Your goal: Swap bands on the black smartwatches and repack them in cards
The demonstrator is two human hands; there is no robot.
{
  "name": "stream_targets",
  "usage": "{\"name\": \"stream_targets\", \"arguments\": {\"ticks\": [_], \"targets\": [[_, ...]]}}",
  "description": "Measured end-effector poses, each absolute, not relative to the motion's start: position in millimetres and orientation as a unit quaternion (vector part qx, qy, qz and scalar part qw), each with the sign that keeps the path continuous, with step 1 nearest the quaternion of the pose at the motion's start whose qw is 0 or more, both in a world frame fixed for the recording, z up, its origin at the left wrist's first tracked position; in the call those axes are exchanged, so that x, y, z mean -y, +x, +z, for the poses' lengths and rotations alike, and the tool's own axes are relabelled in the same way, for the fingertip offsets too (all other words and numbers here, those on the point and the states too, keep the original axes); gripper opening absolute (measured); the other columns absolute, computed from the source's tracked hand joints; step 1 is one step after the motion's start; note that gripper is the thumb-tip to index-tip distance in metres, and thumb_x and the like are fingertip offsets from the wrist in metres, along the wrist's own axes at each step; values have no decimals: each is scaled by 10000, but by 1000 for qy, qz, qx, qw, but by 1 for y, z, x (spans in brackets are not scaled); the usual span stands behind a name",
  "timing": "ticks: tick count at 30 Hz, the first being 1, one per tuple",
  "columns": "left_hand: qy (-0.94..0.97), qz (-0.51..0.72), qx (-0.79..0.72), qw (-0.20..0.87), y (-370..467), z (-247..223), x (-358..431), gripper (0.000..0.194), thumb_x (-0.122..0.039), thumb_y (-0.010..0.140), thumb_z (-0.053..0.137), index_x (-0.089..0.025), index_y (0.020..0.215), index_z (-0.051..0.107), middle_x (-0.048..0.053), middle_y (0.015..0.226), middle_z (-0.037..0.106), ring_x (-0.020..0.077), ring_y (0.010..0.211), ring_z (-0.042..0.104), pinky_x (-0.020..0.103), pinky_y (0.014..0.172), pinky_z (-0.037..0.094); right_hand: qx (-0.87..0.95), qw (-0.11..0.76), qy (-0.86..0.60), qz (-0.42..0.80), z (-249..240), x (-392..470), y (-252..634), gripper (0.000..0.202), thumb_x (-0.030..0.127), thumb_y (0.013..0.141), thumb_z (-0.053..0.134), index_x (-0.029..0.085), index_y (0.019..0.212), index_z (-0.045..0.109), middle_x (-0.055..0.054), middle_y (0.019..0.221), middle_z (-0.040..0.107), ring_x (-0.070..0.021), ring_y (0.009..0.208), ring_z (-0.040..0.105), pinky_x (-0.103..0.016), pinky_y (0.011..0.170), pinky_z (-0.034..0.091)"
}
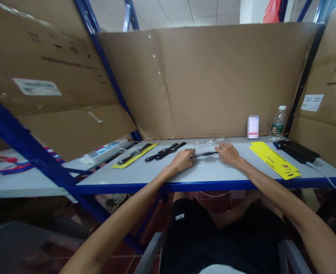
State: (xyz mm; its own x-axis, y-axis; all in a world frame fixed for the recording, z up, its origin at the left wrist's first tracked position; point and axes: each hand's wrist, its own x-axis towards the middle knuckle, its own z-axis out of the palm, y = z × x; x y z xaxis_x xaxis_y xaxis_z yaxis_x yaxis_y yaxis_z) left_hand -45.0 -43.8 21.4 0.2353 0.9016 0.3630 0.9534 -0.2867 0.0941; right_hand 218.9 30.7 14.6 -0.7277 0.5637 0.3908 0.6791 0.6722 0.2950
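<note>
Between my two hands a slim black strap (205, 154) is held stretched just above the grey-white tabletop, with a shiny part near its middle. My left hand (184, 160) is closed on its left end, and my right hand (227, 153) pinches the right end. Left of my left hand lie several black straps (166, 152) side by side. Farther left, another black strap (136, 153) rests on a yellow card (121, 165). Several yellow cards (273, 159) overlap to the right of my right hand.
At the back right stand a phone (252, 127) and a plastic bottle (276, 125). A black case-like object (298, 150) with a white cable lies at the right. Cardboard (236, 80) walls the table's back and sides. A blue post (39, 152) rises at left.
</note>
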Motion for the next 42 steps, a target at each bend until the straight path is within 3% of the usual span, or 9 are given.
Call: {"name": "stream_targets", "arguments": {"ticks": [3,7,12,17,21,25,30,36,42], "targets": [[-800,-114,581,102,-32,27,38,155,-255,864,619,-201,1003,660,149,1121,703,313,1031,670,395,877,486,903,137,-340,-224,14,-31,220,368,49,954,449,159,1225,671,-169,1203,691,-272,1114,610,-371,927,420],[-789,-128,595,83,-24,22,16,311,-274,884,637,-180,1180,617,203,1171,693,362,1064,674,451,934,473,902,137,-356,-203,14,-33,220,342,94,971,470,191,1215,689,-160,1198,694,-271,1074,619,-380,923,417],[-788,-181,588,20,-23,4,-15,239,-314,919,630,-186,1121,634,208,1147,707,377,1133,663,491,1023,437,895,150,-373,-193,12,-36,221,317,109,939,530,196,1192,700,-163,1147,691,-289,1092,589,-407,967,401],[-792,-214,571,42,-24,-8,-19,434,-386,955,591,-171,1333,595,222,1292,651,387,1234,602,508,1066,403,883,208,-383,-172,8,-45,225,203,249,948,579,182,1103,691,-165,1196,642,-304,1145,522,-431,994,390],[-792,-238,556,81,-30,-8,-15,585,-438,906,667,-176,1420,573,212,1362,599,392,1295,534,504,1101,358,888,229,-378,-130,5,-53,229,183,283,914,623,180,1056,674,-150,1275,634,-302,1162,524,-429,1013,388],[-799,-248,540,97,-33,-6,-19,704,-511,866,716,-178,1465,553,198,1348,595,381,1291,514,495,1109,332,899,236,-351,-115,4,-58,232,313,306,911,644,171,1193,647,-138,1303,648,-306,1231,512,-444,1080,353],[-811,-245,519,115,-33,-5,-24,877,-716,794,721,-209,1487,541,183,1325,601,372,1262,508,483,1114,307,900,239,-349,-102,5,-60,234,511,326,912,657,169,1391,572,-157,1419,598,-303,1302,493,-460,1115,340],[-806,-272,514,108,-31,-4,-21,843,-696,786,740,-222,1463,574,178,1344,594,379,1277,484,493,1138,270,909,248,-315,-115,6,-53,231,467,335,939,653,191,1383,632,-157,1464,578,-303,1363,462,-488,1145,332],[-806,-282,514,82,-30,-4,-19,772,-622,807,747,-231,1452,580,171,1355,597,371,1281,504,498,1145,272,914,243,-302,-118,5,-46,224,284,322,971,621,233,1191,777,-128,1357,643,-294,1298,508,-492,1087,402]]}}
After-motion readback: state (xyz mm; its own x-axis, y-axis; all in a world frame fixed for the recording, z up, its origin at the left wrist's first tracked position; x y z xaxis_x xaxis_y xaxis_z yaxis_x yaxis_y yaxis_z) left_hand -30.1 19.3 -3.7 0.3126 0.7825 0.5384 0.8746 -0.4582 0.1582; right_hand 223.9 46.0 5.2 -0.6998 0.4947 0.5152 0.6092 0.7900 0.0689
